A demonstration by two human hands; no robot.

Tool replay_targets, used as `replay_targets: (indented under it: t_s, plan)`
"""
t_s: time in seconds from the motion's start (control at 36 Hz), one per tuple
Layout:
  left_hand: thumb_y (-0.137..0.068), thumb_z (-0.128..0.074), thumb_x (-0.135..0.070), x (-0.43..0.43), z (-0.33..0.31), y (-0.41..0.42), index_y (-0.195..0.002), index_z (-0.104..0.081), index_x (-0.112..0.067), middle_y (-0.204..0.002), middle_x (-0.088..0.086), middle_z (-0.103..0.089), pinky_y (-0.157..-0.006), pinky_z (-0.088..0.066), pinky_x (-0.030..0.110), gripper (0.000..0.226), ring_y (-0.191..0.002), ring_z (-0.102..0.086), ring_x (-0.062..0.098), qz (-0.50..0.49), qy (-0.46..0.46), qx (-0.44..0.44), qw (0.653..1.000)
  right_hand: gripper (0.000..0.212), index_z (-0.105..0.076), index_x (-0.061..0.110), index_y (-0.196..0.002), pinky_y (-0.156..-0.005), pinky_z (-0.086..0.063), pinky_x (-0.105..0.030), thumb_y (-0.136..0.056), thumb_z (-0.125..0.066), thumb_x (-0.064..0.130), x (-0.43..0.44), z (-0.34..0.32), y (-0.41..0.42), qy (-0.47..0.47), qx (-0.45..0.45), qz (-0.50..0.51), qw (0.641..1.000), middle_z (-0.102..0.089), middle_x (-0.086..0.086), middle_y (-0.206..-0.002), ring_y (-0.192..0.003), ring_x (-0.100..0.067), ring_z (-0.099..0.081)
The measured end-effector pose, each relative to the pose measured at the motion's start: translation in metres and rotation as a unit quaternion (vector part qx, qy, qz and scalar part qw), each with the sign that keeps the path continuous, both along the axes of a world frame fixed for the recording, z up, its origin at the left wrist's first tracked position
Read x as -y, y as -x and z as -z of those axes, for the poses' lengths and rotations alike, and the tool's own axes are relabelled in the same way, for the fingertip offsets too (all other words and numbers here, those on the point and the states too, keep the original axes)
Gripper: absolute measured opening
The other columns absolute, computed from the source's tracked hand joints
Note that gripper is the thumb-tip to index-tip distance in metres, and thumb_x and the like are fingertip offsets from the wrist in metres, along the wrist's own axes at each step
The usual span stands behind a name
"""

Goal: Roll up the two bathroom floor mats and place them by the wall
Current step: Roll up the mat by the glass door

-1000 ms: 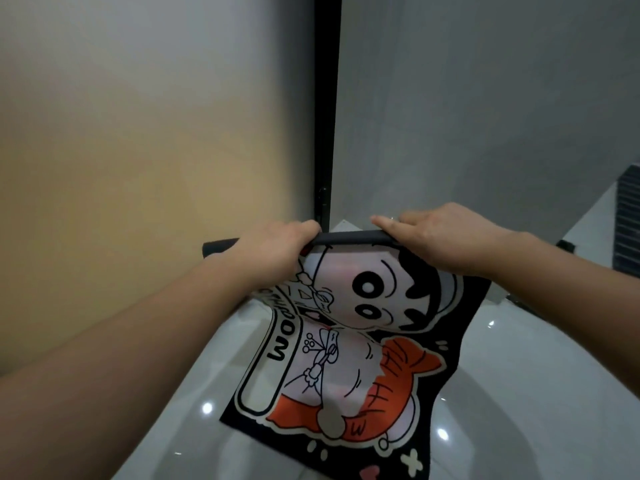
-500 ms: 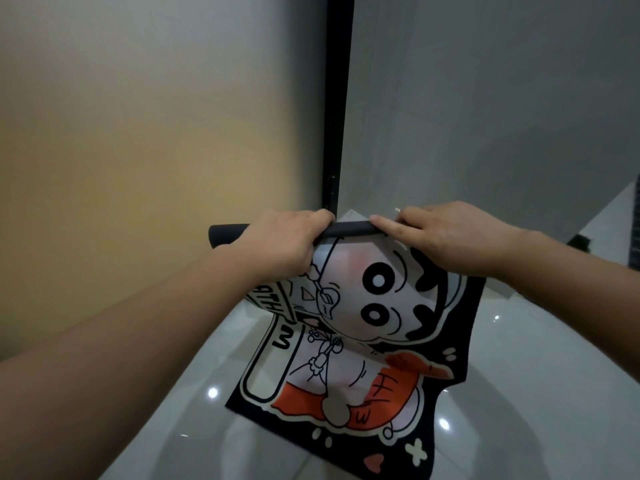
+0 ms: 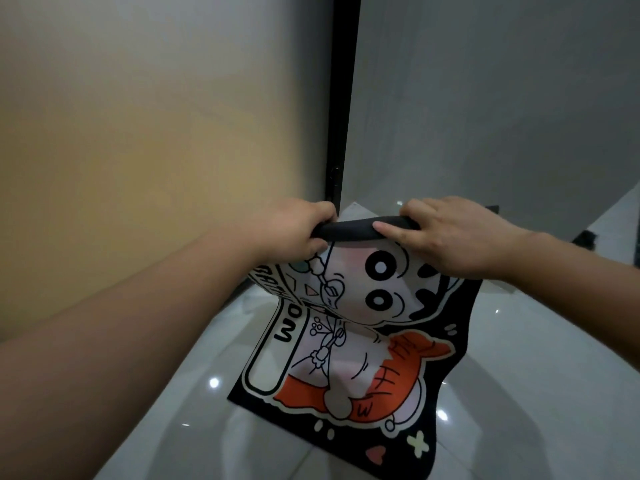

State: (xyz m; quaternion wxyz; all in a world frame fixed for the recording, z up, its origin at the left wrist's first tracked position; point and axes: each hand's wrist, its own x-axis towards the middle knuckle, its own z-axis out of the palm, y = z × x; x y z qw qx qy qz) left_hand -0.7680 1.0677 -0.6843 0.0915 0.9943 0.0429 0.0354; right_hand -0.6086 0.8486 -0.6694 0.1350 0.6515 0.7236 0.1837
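A black floor mat point(image 3: 360, 344) printed with a cartoon figure in orange and white hangs in front of me, its lower end resting on the glossy floor. Its top edge is wound into a thin black roll point(image 3: 349, 230). My left hand point(image 3: 294, 230) grips the roll's left part and my right hand point(image 3: 450, 237) grips its right part, thumb across the roll. The roll's left end is hidden behind my left hand. Only this one mat is in view.
A beige wall point(image 3: 138, 150) fills the left, a grey wall point(image 3: 502, 98) the right, with a black vertical door frame point(image 3: 341, 98) between them. The white tiled floor point(image 3: 519, 375) shines below. A dark object point(image 3: 588, 237) lies on the floor at far right.
The roll has been turned further and the hands have closed in on it. The roll's left end, earlier sticking out past my left hand, is now covered.
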Motion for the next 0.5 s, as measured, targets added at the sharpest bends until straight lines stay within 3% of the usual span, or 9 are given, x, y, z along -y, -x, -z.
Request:
replay_targets:
  t_s: [0.14,0.22,0.33,0.42,0.5]
  plan:
    - [-0.08,-0.053,-0.025,0.004,0.006,0.002,-0.084,-0.034,-0.032,-0.059,-0.007,-0.045,-0.046,-0.029,0.028,0.021,-0.052,-0.043,0.012,-0.008,0.001,0.019,1.0,0.067,-0.044,0.019,-0.137,-0.056,-0.044,-0.038,-0.076,-0.065,0.003,-0.003,0.0,0.01,-0.015,-0.069,0.037,0.997,-0.052,-0.015,-0.097,-0.07,-0.028,-0.05]
    - [-0.08,-0.049,-0.017,0.008,0.01,-0.003,-0.086,-0.033,-0.026,-0.062,-0.002,-0.047,-0.046,-0.033,0.033,0.019,-0.054,-0.044,0.016,-0.027,-0.003,0.014,1.0,0.047,-0.045,0.022,-0.122,-0.053,-0.046,-0.039,-0.081,-0.057,0.003,-0.006,-0.001,0.019,-0.051,-0.151,0.111,0.981,-0.05,-0.009,-0.102,-0.063,-0.025,-0.05]
    - [-0.079,-0.048,-0.008,0.013,0.016,-0.008,-0.098,-0.033,-0.021,-0.065,0.001,-0.048,-0.048,-0.038,0.037,0.027,-0.057,-0.048,0.022,-0.022,-0.008,0.004,1.0,0.022,-0.037,0.023,-0.095,-0.055,-0.045,-0.039,-0.086,-0.05,0.008,-0.014,-0.005,0.022,-0.066,-0.215,0.191,0.955,-0.054,-0.002,-0.087,-0.066,-0.024,-0.05]
    - [-0.084,-0.046,-0.012,0.014,0.018,-0.007,-0.113,-0.035,-0.025,-0.076,0.0,-0.054,-0.06,-0.046,0.041,0.033,-0.068,-0.054,0.026,-0.005,0.03,-0.002,1.0,0.02,-0.041,0.021,-0.097,-0.057,-0.044,-0.037,-0.085,-0.052,0.008,-0.013,-0.003,0.019,-0.062,-0.213,0.156,0.962,-0.056,-0.003,-0.087,-0.071,-0.025,-0.052]
    - [-0.085,-0.046,-0.031,0.01,0.016,-0.005,-0.106,-0.043,-0.026,-0.085,-0.005,-0.055,-0.067,-0.045,0.039,0.021,-0.075,-0.054,0.021,0.03,0.04,-0.001,0.999,0.023,-0.051,0.012,-0.101,-0.053,-0.035,-0.032,-0.081,-0.057,0.002,-0.01,0.001,0.015,-0.062,-0.159,0.088,0.981,-0.055,-0.009,-0.088,-0.07,-0.028,-0.052]
